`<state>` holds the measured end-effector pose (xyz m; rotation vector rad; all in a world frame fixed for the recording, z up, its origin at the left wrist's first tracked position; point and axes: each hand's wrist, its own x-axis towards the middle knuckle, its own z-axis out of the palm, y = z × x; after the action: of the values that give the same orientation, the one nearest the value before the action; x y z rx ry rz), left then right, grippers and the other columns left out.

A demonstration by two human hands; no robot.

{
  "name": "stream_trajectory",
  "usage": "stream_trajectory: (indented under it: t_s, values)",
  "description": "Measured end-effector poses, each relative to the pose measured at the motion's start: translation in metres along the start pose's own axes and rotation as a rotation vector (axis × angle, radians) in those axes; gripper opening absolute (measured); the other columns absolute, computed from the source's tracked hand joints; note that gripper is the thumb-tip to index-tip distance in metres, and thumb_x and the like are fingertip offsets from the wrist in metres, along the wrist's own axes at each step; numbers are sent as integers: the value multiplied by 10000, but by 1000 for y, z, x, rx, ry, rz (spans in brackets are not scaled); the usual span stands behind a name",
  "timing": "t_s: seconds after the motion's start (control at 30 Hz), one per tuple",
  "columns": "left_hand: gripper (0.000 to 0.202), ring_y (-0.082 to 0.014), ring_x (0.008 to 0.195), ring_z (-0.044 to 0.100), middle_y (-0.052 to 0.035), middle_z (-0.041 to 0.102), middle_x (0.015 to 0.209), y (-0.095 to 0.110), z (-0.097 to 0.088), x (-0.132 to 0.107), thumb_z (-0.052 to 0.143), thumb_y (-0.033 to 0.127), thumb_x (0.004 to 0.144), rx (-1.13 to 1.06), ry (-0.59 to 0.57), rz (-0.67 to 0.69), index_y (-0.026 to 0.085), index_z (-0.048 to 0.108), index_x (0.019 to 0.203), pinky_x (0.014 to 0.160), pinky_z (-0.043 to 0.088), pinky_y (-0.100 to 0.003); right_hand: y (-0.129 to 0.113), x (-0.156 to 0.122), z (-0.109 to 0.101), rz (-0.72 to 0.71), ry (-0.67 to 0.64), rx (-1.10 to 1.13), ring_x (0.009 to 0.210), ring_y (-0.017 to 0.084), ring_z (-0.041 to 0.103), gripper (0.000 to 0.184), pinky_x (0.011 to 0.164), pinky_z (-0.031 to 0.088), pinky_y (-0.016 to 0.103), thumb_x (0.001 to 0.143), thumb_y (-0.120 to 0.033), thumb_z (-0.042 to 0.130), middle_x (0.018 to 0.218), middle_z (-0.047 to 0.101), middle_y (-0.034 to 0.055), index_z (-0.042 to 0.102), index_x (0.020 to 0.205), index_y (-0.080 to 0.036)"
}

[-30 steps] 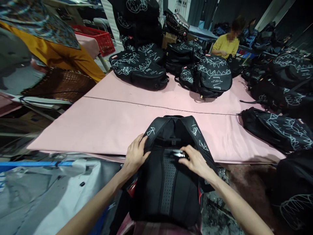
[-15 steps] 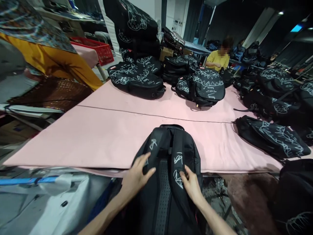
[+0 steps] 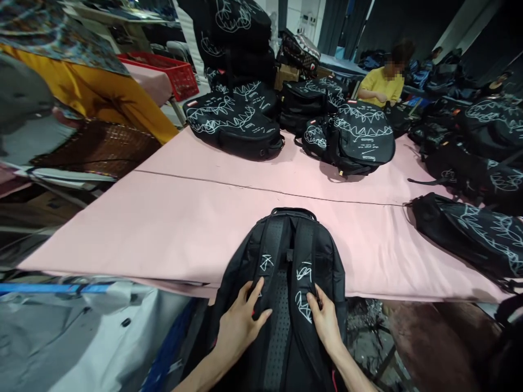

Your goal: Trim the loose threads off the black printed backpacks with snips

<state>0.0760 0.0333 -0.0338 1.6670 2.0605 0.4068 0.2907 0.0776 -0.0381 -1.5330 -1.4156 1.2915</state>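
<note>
Both shoulder straps have come inward: splayed apart a second ago, the left strap (image 3: 269, 247) and the right strap (image 3: 304, 245) now run nearly side by side down the back of the black backpack (image 3: 279, 326), and each hand has shifted with its strap. At the near edge of the bench (image 3: 134, 228), the backpack stands with its back panel toward the wearer and its top handle toward the far side, the upper part overlapping the pink cover. On its left, the left hand (image 3: 242, 324) touches the left strap with thumb and forefinger apart; its other fingers are partly hidden, so I cannot tell whether its grip holds the strap. Against the outer edge of the right strap, the right hand (image 3: 327, 321) has its grip clenched on a small dark object (image 3: 318, 298), too small to identify. Near left hangs a grey cloth (image 3: 90, 326). Farther along the right side lies a black bag (image 3: 466, 228) with white scribbles. Across the bench runs a thin dark line (image 3: 265, 189), and beyond it sit a flat-lying bag (image 3: 232, 125) on the left and an upright-looking bag (image 3: 365, 136) to its right. Farther still are a stack of bags (image 3: 241, 57), a red crate (image 3: 180, 79) and a person in yellow (image 3: 384, 85); far left, another person in orange trousers (image 3: 110, 103) is partly in view.
</note>
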Motion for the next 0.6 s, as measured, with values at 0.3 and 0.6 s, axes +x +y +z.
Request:
stream_trajectory:
  t_s: [0.3,0.6]
  values:
    - [635,-268,1125,548,-141,457,1339,-3,-3,-1,560,429,803,10,36,113,227,372,1375,877,503,-375,9,7,-3,64,50,-7,1092,260,567,492,981,406,402,789,-484,560,1172,621,118,612,1129,-132]
    - [415,-270,1202,463,-91,540,1279,-20,-14,4,443,394,879,-190,182,186,249,534,1257,989,407,-451,-11,3,-16,130,93,-82,944,277,605,466,850,468,358,752,-550,553,931,694,73,680,920,-135]
